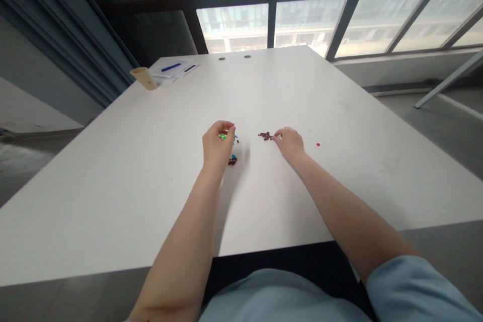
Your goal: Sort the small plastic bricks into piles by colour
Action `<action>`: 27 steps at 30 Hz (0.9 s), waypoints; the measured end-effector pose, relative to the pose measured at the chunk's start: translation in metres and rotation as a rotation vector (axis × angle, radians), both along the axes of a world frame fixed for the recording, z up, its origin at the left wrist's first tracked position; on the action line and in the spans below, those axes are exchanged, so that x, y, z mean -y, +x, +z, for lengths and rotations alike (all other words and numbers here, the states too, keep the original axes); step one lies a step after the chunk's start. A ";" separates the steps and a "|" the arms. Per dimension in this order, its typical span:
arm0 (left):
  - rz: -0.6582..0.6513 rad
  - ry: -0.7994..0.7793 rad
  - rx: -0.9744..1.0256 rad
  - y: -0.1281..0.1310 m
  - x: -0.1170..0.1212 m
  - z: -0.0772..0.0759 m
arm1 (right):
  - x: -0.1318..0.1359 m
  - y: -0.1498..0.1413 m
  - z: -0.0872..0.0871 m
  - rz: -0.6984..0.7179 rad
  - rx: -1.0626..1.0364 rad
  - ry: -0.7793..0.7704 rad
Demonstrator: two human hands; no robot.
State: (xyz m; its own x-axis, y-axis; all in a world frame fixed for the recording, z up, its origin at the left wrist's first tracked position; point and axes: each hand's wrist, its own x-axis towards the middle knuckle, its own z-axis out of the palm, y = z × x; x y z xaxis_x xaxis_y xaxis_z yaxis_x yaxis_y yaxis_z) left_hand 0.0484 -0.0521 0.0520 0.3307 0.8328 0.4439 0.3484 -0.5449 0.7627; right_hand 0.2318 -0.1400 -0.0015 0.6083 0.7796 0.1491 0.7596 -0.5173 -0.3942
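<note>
My left hand (218, 145) hovers over the table with its thumb and fingers closed in a pinch; what it holds, if anything, is too small to make out. Past its fingers show bright green pieces (223, 136), partly hidden by the hand. Just below lies a small heap of dark brown pieces (232, 161) with a few blue pieces (233, 156) at its top. On the right, my right hand (290, 144) rests by a loose pile of small, narrow brown pieces (265, 135). Its thumb and forefinger pinch a brown piece at the pile's right edge.
A small red piece (318, 144) lies right of my right hand. At the far left of the white table (151, 201) stand a tilted-looking paper cup (144, 79) and papers with a blue pen (171, 67). Two dark discs (247, 56) sit near the back edge.
</note>
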 end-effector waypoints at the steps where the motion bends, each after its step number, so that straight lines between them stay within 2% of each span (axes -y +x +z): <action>1: -0.003 0.002 -0.001 0.000 0.000 0.000 | 0.000 0.000 -0.001 0.017 -0.006 0.005; 9: 0.042 0.032 -0.069 -0.007 -0.011 -0.001 | 0.002 -0.002 0.002 0.068 0.001 0.022; 17: 0.000 0.055 -0.594 -0.004 -0.025 -0.031 | 0.012 -0.009 0.011 0.149 -0.051 0.098; 23: -0.023 0.115 -0.777 0.003 -0.022 -0.039 | 0.023 -0.010 0.017 0.339 -0.153 0.118; 27: -0.042 0.138 -0.802 0.003 -0.021 -0.039 | 0.025 -0.006 0.018 0.349 -0.158 0.111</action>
State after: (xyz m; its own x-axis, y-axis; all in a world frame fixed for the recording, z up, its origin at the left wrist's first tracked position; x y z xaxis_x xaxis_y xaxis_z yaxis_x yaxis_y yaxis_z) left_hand 0.0514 -0.0306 0.0129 0.6216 0.7676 0.1564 0.7372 -0.6407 0.2146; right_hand 0.2262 -0.1650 0.0161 0.3323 0.9278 0.1694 0.8076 -0.1871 -0.5593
